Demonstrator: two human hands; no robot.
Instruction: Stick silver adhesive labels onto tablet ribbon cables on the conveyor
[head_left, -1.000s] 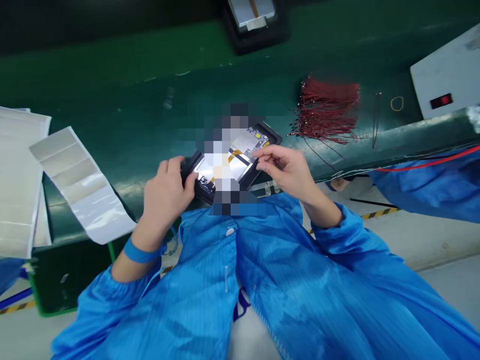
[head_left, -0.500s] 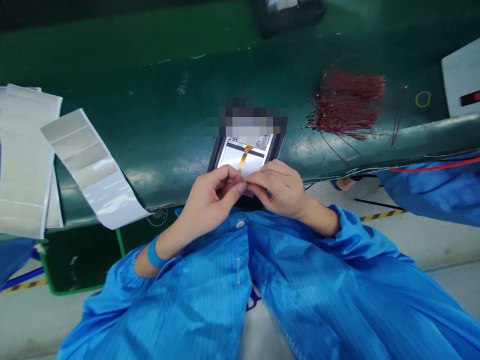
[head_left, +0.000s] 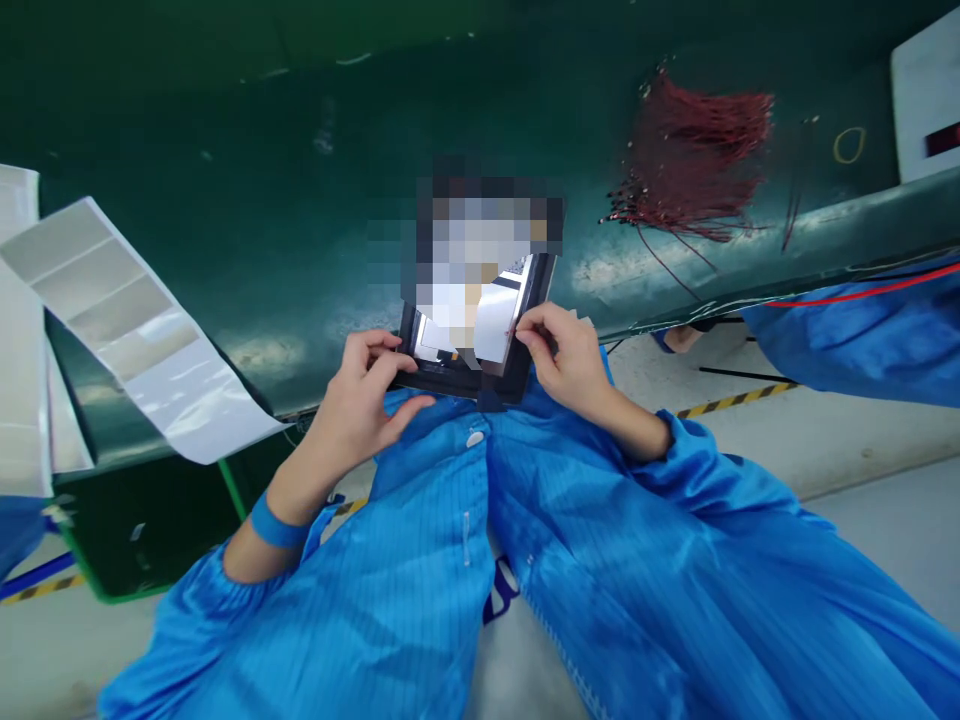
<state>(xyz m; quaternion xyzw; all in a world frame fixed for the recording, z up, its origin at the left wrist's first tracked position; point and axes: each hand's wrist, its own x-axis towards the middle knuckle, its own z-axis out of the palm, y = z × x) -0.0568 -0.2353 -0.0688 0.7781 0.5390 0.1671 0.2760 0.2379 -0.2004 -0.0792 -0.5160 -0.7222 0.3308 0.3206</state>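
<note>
In front of my body lies an opened black-framed device like a tablet [head_left: 525, 290], its near end by the bench edge. Silvery flat panels show inside it, and its upper part is blurred by pixel blocks. My left hand [head_left: 360, 390] is at the near left corner, fingertips touching the frame, fingers apart and thumb stretched out. Over the right side of the frame, my right hand [head_left: 562, 355] has thumb and forefinger pinched together. A tiny reddish bit shows at those fingertips, too small to name.
A bundle of thin red wires [head_left: 697, 160] lies on the green bench [head_left: 262, 150] to the right, near a yellow rubber band [head_left: 849, 145]. Silvery label strips [head_left: 142, 330] hang over the left edge above a green bin [head_left: 150, 540]. A white box [head_left: 922, 110] stands far right. Another person's blue sleeve [head_left: 847, 340] is at right.
My hands have parted from their pinch together over the device. The left went left to the frame's corner, the right slightly right. The view has shifted, and more of the device's near end shows.
</note>
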